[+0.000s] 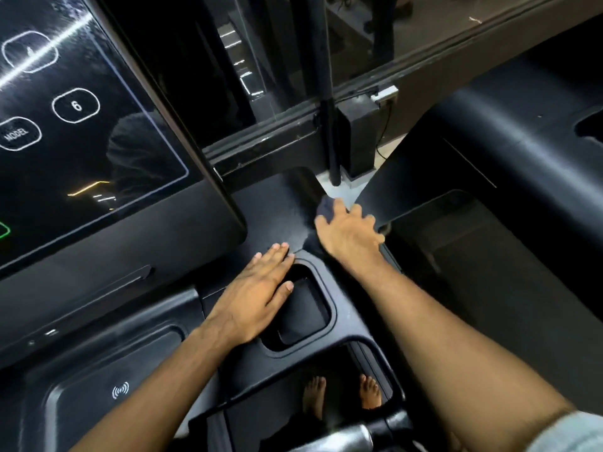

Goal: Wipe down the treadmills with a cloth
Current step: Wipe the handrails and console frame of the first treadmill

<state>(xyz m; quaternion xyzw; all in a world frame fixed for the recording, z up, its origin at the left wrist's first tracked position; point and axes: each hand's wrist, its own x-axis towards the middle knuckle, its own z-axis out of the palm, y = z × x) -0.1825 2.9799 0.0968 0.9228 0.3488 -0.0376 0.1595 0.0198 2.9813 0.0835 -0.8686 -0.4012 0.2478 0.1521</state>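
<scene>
I look down on a black treadmill console [267, 210] with a dark touch screen [75, 119] at the left. My right hand [349, 233] presses a dark blue-grey cloth [326, 207] onto the console's far right corner; only a small part of the cloth shows beyond my fingers. My left hand [257, 295] lies flat, fingers spread, on the console beside a recessed cup holder [306, 314], holding nothing.
A second treadmill's black console [489, 164] stands close on the right. A black upright post [326, 93] and glass wall rise behind. A wireless-charging tray [120, 389] sits at lower left. A silver handlebar [352, 435] and bare feet [342, 396] show below.
</scene>
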